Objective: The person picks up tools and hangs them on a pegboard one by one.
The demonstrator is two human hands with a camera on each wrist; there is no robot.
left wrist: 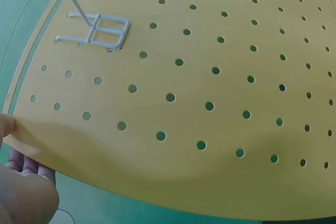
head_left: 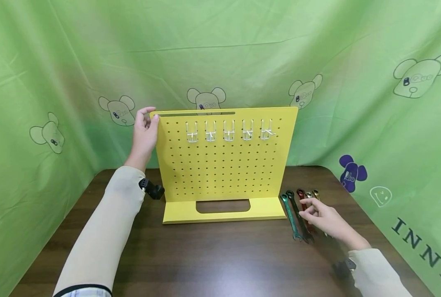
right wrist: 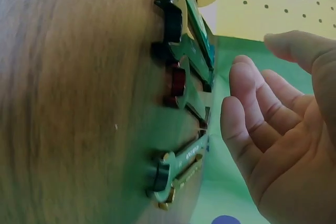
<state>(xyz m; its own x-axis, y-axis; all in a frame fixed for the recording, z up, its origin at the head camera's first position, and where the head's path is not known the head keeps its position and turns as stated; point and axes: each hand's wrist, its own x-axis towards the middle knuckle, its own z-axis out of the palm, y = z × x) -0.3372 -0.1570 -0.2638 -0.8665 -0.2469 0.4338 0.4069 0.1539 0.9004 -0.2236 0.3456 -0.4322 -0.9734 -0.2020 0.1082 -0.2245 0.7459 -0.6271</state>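
Observation:
A yellow pegboard (head_left: 224, 165) stands upright on the table, with several white wire hooks (head_left: 229, 131) in a row near its top. My left hand (head_left: 145, 134) grips the board's upper left corner, thumb on the front and fingers behind; in the left wrist view the thumb and fingers (left wrist: 31, 182) hold that edge. Right of the board lie several wrenches, among them a green one (head_left: 291, 214) and a red one (head_left: 303, 202). Over them hovers my right hand (head_left: 328, 218), its fingers slightly bent and holding nothing; the right wrist view shows the empty palm (right wrist: 294, 145) beside the wrenches (right wrist: 178, 82).
The brown wooden table (head_left: 220, 255) extends in front of the board. Green cloth (head_left: 220, 53) with printed mouse-like heads hangs behind and at both sides. The board's base (head_left: 179, 212) has a wide cut-out at its middle.

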